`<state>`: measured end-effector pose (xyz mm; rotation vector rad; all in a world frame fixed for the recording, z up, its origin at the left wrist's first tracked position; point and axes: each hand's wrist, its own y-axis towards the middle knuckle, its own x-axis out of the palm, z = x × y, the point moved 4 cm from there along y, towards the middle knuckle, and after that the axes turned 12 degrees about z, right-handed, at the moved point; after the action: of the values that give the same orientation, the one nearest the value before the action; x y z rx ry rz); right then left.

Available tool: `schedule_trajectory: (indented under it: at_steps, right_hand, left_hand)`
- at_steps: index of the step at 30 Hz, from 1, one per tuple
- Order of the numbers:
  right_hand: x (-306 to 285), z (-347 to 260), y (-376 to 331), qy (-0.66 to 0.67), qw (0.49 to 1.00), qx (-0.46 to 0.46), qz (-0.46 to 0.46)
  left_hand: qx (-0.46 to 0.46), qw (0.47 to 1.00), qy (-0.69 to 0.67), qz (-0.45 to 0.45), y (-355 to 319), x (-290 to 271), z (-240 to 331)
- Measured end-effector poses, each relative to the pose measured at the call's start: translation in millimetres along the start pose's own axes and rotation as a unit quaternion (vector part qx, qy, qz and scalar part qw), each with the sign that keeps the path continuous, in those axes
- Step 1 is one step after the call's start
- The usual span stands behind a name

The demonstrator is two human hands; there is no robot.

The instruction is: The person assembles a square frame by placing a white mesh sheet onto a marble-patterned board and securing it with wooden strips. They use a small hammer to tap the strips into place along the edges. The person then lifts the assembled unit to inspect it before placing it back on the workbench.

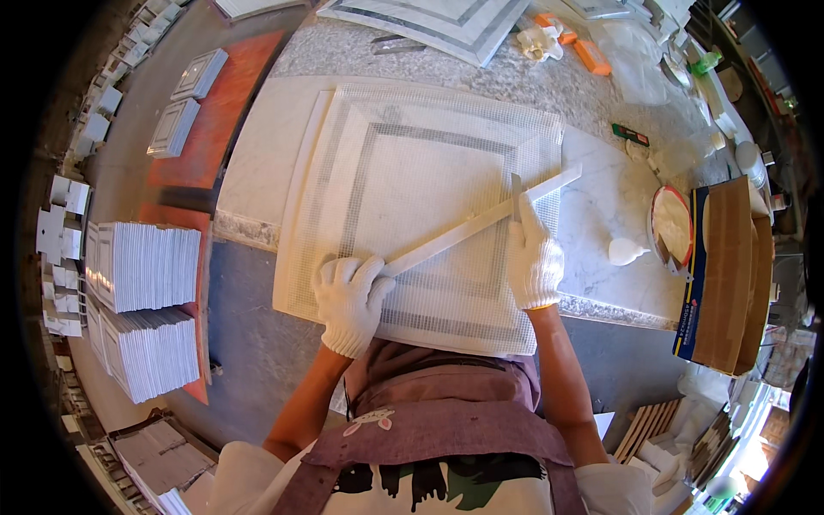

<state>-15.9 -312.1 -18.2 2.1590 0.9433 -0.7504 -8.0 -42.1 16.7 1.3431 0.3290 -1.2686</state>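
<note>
In front of me lies a square white stone panel point(429, 184) with grey border bands and mesh over its surface. A long white strip point(463, 230) crosses it diagonally, rising from lower left to upper right. My left hand point(350, 300), in a white knitted glove, has its bent fingers on the strip's lower end. My right hand point(536, 257), gloved alike, grips a thin grey flat blade point(516, 193) held upright against the strip. The strip's far end sticks out past the panel's right edge. The right fingertips partly hide the blade.
At right are a bowl of white paste point(671, 225), a small white bottle point(627, 251), a green-black box cutter point(631, 134) and a cardboard box point(728, 275). Another bordered panel point(446, 21) and orange blocks point(592, 57) lie at the back. Stacked tiles point(148, 266) stand left.
</note>
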Motion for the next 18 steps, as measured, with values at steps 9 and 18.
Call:
schedule_trajectory:
  at_steps: [9,18]
  right_hand:
    - [8,-13,-10,0.053,0.993,-0.104,-0.003]
    - [11,-19,-31,0.01,0.999,-0.028,-0.03]
  left_hand:
    - [0.009,1.0,-0.003,0.001,1,-3,-2]
    - [0.013,0.999,-0.017,0.035,-5,2,-1]
